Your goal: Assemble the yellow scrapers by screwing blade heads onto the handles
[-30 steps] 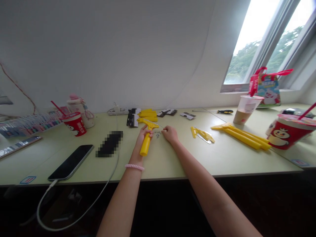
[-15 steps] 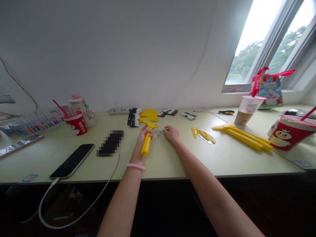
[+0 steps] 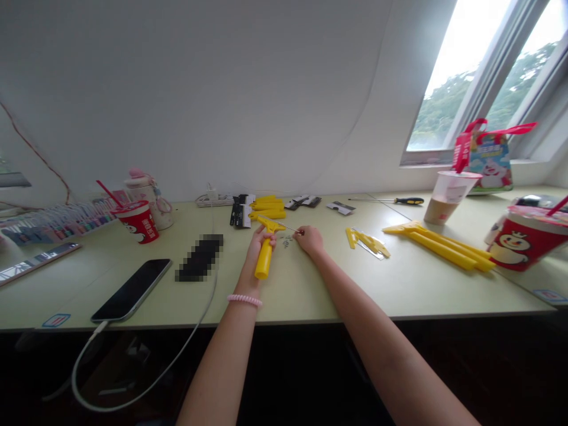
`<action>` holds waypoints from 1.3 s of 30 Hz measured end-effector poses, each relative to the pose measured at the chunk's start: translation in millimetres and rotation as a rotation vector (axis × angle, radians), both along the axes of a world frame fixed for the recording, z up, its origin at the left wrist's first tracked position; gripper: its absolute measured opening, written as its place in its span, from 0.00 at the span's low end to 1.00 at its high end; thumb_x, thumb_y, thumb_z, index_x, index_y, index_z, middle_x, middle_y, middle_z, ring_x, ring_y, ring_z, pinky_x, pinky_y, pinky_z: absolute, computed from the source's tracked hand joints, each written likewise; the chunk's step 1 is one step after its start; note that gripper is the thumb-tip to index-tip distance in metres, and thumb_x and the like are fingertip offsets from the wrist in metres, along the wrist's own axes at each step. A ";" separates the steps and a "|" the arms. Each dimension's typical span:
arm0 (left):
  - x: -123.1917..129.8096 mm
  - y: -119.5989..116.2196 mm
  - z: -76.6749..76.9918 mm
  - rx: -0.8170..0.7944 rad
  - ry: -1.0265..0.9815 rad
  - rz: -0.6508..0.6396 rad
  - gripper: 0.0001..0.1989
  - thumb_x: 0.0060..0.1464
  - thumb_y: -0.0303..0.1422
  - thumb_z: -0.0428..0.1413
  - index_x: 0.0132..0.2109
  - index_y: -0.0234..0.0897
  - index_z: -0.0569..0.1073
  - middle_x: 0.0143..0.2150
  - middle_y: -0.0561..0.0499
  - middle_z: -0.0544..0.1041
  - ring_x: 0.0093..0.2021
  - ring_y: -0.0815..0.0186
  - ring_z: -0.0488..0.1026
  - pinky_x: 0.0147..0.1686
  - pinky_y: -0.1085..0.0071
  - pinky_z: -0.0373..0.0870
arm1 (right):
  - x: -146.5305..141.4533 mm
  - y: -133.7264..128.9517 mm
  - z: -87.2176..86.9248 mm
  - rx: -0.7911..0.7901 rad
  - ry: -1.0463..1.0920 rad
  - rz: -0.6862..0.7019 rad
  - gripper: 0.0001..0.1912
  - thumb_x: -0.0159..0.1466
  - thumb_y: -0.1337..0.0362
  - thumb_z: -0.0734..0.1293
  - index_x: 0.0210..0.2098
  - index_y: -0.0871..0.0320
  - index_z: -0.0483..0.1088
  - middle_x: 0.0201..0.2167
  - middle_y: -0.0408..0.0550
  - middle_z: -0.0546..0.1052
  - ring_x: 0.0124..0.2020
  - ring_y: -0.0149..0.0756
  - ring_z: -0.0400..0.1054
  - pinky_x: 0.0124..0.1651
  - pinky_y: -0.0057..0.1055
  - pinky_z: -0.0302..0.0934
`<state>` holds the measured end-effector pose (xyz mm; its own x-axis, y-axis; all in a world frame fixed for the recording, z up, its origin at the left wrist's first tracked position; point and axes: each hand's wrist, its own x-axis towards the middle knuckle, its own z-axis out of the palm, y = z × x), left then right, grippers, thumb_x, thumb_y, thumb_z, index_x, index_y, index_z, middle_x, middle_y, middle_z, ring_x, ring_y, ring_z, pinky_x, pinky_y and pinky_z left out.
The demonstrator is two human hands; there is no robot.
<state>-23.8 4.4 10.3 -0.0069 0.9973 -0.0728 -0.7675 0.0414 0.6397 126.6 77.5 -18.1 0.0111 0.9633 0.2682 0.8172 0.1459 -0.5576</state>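
Note:
My left hand [image 3: 257, 244] is closed around a yellow plastic scraper [image 3: 263, 260], its wide head pointing away from me and its tubular handle toward me. Closed fingers of my right hand [image 3: 310, 241] grip a screwdriver [image 3: 290, 228] by its dark reddish handle, most of which is hidden. The thin metal shaft reaches left to the scraper's head; whether its tip sits in a screw is too small to tell. Small metal screws [image 3: 286, 241] lie on the table between my hands. Behind them several yellow scrapers [image 3: 270, 207] are stacked beside black-and-white packages [image 3: 242, 214].
Yellow blade covers and clear strips [image 3: 368, 242] lie right of my hand, then two long yellow scrapers [image 3: 444, 248]. Another screwdriver [image 3: 408, 201] rests farther back. Cups [image 3: 515, 242] stand at right; another red cup [image 3: 138, 222], a phone [image 3: 133, 290] and its cable [image 3: 208, 307] are left.
The whole view has shifted very slightly. Both hands, the scraper and the screwdriver keep nearly the same pose.

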 end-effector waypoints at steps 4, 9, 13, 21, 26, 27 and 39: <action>-0.5 0.9 -1.7 0.013 0.011 -0.035 0.27 0.41 0.16 0.50 0.49 0.43 0.63 0.38 0.48 0.68 0.22 0.80 0.63 0.17 0.87 0.60 | 8.1 0.4 0.5 -0.027 0.023 -0.039 0.07 0.52 0.60 0.66 0.28 0.55 0.75 0.30 0.49 0.77 0.32 0.36 0.68 0.28 0.27 0.54; 0.8 2.0 -3.0 0.007 0.017 -0.082 0.30 0.41 0.15 0.50 0.52 0.43 0.62 0.38 0.47 0.69 0.22 0.80 0.63 0.17 0.87 0.60 | 18.0 -1.5 0.4 -0.037 0.115 0.011 0.08 0.52 0.58 0.67 0.28 0.56 0.74 0.28 0.46 0.76 0.30 0.33 0.67 0.27 0.26 0.53; 2.7 1.6 -2.6 -0.012 0.053 -0.154 0.30 0.41 0.15 0.50 0.52 0.41 0.63 0.39 0.45 0.69 0.22 0.80 0.63 0.16 0.86 0.61 | 23.2 -4.7 -0.3 -0.025 0.134 -0.015 0.11 0.54 0.55 0.66 0.29 0.56 0.74 0.28 0.47 0.76 0.29 0.33 0.67 0.27 0.26 0.53; 2.5 0.7 -2.2 -0.019 0.086 -0.172 0.29 0.41 0.16 0.51 0.51 0.41 0.65 0.41 0.44 0.70 0.22 0.80 0.64 0.17 0.86 0.61 | 23.6 -6.7 -0.5 -0.029 0.030 -0.072 0.09 0.49 0.59 0.69 0.29 0.55 0.73 0.29 0.47 0.76 0.31 0.34 0.67 0.28 0.26 0.53; 2.8 0.6 -2.6 -0.013 0.076 -0.169 0.31 0.41 0.16 0.49 0.54 0.42 0.62 0.41 0.43 0.70 0.22 0.79 0.63 0.17 0.86 0.60 | 29.1 -4.8 -1.6 -0.008 0.044 -0.016 0.05 0.50 0.62 0.68 0.27 0.55 0.74 0.29 0.47 0.76 0.32 0.35 0.68 0.30 0.26 0.55; 3.0 0.4 -2.5 -0.011 0.076 -0.169 0.31 0.42 0.16 0.49 0.54 0.42 0.62 0.41 0.43 0.70 0.22 0.79 0.63 0.17 0.86 0.60 | 30.4 -4.8 -1.6 -0.004 0.046 -0.008 0.05 0.51 0.63 0.68 0.27 0.55 0.75 0.29 0.47 0.77 0.32 0.35 0.68 0.30 0.27 0.55; 3.9 -1.1 -1.0 -0.028 0.094 -0.159 0.32 0.42 0.15 0.49 0.55 0.42 0.60 0.41 0.43 0.69 0.21 0.79 0.64 0.17 0.85 0.61 | 33.3 -6.3 -2.2 -0.037 -0.005 -0.008 0.08 0.53 0.62 0.65 0.31 0.54 0.75 0.32 0.47 0.77 0.34 0.36 0.68 0.30 0.27 0.53</action>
